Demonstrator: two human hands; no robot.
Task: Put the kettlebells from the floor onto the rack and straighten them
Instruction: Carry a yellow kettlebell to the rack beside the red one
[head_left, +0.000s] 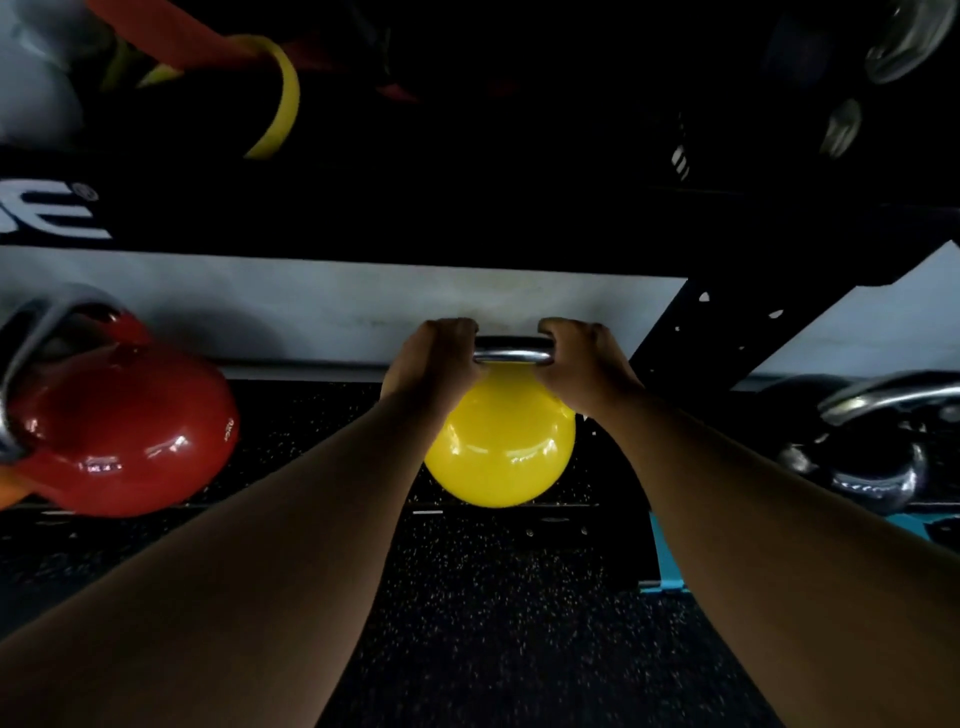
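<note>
A yellow kettlebell (498, 457) with a steel handle is in the middle of the view, at the front edge of the rack's lower shelf (291, 415). My left hand (431, 364) grips the left end of the handle. My right hand (582, 364) grips the right end. Whether the bell rests on the shelf or hangs just above it I cannot tell. A red kettlebell (124, 431) sits on the same shelf to the left. A black kettlebell (872, 457) with a steel handle sits to the right.
The rack's black upper beam (415, 208) runs across above my hands, with a slanted black upright (727, 332) at the right. Yellow and orange bands (280, 88) hang at the top left. Speckled black rubber floor (493, 623) lies below, with a teal strip (665, 561).
</note>
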